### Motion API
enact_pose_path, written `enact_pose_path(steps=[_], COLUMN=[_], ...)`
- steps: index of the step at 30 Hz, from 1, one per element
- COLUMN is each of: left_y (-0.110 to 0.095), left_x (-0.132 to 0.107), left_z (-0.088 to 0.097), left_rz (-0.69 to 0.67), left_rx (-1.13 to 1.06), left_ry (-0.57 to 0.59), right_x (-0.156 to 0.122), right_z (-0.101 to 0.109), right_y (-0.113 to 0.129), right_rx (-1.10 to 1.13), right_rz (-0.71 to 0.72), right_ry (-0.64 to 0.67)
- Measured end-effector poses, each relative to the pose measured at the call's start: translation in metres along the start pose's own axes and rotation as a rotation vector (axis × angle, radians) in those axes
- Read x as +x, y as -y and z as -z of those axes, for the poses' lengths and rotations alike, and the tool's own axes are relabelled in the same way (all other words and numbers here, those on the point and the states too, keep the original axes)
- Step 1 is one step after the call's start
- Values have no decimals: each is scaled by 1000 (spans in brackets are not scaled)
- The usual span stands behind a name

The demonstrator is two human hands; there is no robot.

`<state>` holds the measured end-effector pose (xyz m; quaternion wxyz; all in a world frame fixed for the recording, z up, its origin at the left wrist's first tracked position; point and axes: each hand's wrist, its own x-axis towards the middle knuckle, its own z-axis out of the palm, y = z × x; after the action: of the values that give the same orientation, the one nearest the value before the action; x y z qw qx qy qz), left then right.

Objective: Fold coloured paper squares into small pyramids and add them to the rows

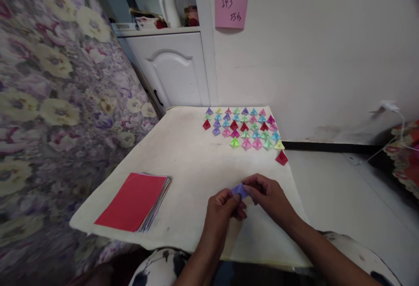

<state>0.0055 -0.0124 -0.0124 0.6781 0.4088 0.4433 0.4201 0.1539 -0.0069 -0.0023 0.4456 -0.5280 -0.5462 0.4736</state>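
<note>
Above the front part of the table, a small purple piece of folded paper [240, 190] is held between both hands. My left hand [224, 209] pinches its lower left side between thumb and fingers. The thumb and fingertips of my right hand [266, 192] close on its right edge. Part of the paper is covered by the fingers. Farther back, several small folded paper pieces [246, 143] in pink, green, blue, purple, yellow and red stand in rows. One red folded piece [281, 158] sits at the right edge, nearest to my right hand.
A stack of coloured paper with a red sheet on top [134, 201] lies at the table's left. The cream-covered table [183, 159] meets the wall at the back. Left are a flowered curtain [59, 103] and a white cabinet [173, 68]. A pink note [231, 3] hangs on the wall.
</note>
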Motion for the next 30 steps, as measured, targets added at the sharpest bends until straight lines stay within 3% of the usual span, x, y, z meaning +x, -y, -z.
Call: enact_pose_path(steps=[13,20,30], left_y=[-1,0,2], left_x=[0,-1,0], left_z=[-1,-1,-1], left_rz=[-1,-50,-37], left_rx=[53,58,95], left_ry=[31,1,-12], right_x=[-1,-5,-1], right_z=[-1,-3,-1], right_y=[0,4,-4], right_rx=[2,-63,39], right_rz=[-7,83,-16], right_ry=[18,-97,-16])
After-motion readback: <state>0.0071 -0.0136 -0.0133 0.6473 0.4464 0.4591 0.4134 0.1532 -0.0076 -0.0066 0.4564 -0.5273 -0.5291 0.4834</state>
